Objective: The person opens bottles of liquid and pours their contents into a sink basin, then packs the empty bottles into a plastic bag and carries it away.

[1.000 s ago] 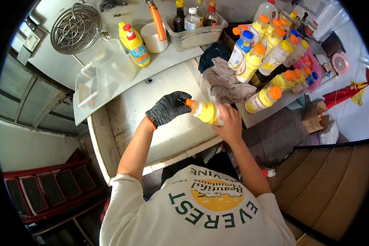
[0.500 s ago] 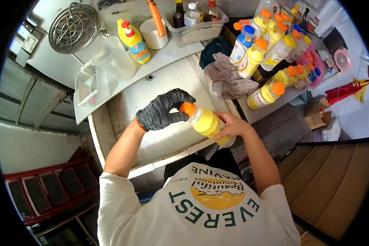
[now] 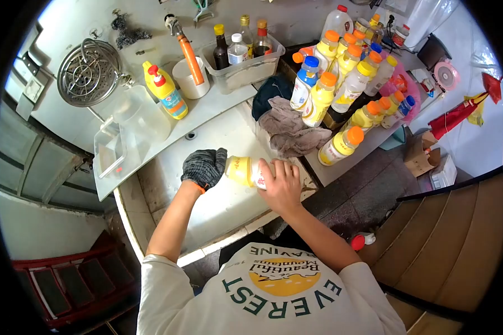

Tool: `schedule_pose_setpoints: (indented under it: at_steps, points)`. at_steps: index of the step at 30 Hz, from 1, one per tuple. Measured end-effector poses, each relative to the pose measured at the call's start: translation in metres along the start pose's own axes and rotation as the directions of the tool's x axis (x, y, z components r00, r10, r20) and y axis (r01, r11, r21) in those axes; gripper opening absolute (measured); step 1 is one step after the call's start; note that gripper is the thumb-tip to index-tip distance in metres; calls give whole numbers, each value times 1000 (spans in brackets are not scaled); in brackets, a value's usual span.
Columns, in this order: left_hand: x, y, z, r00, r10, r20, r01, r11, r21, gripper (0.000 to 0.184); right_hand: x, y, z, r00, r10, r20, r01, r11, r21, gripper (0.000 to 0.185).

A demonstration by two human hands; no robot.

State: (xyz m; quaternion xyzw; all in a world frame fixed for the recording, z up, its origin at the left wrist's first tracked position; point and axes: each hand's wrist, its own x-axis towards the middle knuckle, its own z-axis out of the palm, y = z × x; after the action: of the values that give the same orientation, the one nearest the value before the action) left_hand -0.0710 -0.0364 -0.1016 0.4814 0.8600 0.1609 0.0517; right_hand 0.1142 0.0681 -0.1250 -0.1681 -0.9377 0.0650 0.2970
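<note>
Over the white sink [image 3: 223, 209], a yellow-labelled plastic bottle [image 3: 240, 171] lies nearly level between my two hands. My right hand [image 3: 282, 187], bare, is wrapped round its body at the base end. My left hand [image 3: 205, 169], in a dark grey knit glove with an orange cuff, is closed over the top end. The orange cap seen earlier is hidden inside the glove. A greyish-brown cloth [image 3: 290, 131] hangs over the sink's right edge, beyond my right hand.
Several capped bottles [image 3: 341, 146] crowd the right counter. Along the back ledge stand a yellow cleaner bottle [image 3: 170, 97], a white pot [image 3: 191, 81], a clear bin of sauce bottles [image 3: 237, 74] and a clear pitcher [image 3: 148, 120]. A metal strainer [image 3: 88, 72] hangs at upper left.
The bottle has turned from slanted to nearly level and shifted left. My gloved left hand has closed over its capped end. My right hand has turned over the body. The view has shifted.
</note>
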Motion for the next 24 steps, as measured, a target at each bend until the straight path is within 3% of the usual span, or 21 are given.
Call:
schedule_pose_setpoints:
  at_steps: [1,2,3,5,7,9,10,11,13,14,15,17,21,23,24]
  points:
    - [2,1,-1,986,-103,134,97,994,53,36,1,-2,1,1000,-17,-19,16,998,-56,66]
    - [2,4,-3,987,-98,130,92,994,53,36,2,-3,-2,1000,4,-9,-5,999,-39,66]
    - [-1,7,-5,1000,-9,-1,9,990,-142,34,4,-4,-4,1000,5,-12,-6,999,-43,66]
    - [-7,12,-8,952,93,-291,-226,856,-466,31,9,-6,-6,991,48,125,-72,978,195,65]
    - [-9,13,-15,949,75,-305,-200,894,-402,23,14,-10,-17,976,63,207,-122,950,287,64]
    - [-15,18,-33,936,226,-270,-333,819,-467,21,23,-6,-33,862,-42,504,-260,818,513,61]
    - [-16,22,-40,876,347,-334,-469,771,-431,22,25,1,-34,822,-165,545,-274,724,633,59]
    - [-16,24,-48,812,472,-342,-580,714,-392,23,29,4,-36,824,-164,543,-273,724,633,59]
    - [-20,29,-60,756,552,-352,-652,688,-319,25,36,9,-42,702,-449,553,-371,432,822,58]
    - [-22,33,-65,724,590,-357,-686,670,-283,25,39,14,-39,666,-524,530,-357,400,844,58]
    - [-22,33,-69,710,610,-352,-700,664,-262,26,45,17,-39,670,-525,525,-349,401,847,58]
    - [-20,37,-71,709,586,-394,-701,649,-295,26,54,20,-39,570,-626,532,-369,384,846,58]
    - [-11,23,-61,710,601,-367,-699,668,-257,24,59,24,-32,606,-614,506,-318,397,861,58]
    - [-4,23,-61,792,488,-367,-590,767,-254,25,64,17,-35,624,-371,688,-413,591,693,60]
    - [-4,25,-64,854,399,-334,-485,841,-237,34,63,17,-24,687,-331,647,-405,565,719,67]
